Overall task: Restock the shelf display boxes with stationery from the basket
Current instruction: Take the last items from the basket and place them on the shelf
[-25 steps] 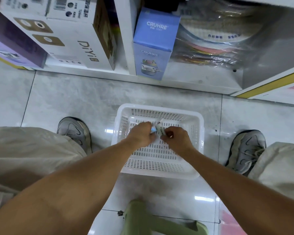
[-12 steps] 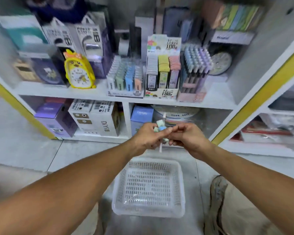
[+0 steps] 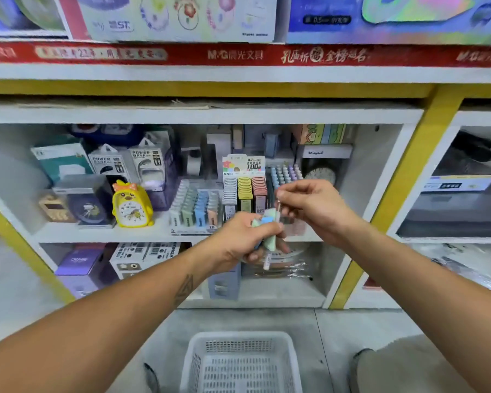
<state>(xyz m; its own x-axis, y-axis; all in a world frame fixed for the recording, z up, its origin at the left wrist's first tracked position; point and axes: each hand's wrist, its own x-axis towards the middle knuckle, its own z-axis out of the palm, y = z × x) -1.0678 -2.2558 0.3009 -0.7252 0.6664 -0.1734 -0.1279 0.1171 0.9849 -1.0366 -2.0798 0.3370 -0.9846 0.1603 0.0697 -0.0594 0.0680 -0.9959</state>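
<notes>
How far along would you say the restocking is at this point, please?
Done: the basket on the floor looks emptied. In hand: the left hand holds a few pastel stationery pieces, and the right hand pinches one thin item above them. Left: slotting them into the display boxes on the shelf.

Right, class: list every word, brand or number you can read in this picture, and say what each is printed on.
"M&G": red shelf strip
"POWER BANK": hanging packs
"0.7" and "100": card on the lead display box
"28": tag on the eraser display box
"ST": top-shelf box
Chinese slogans and barcode boxes: too blurred.
</notes>
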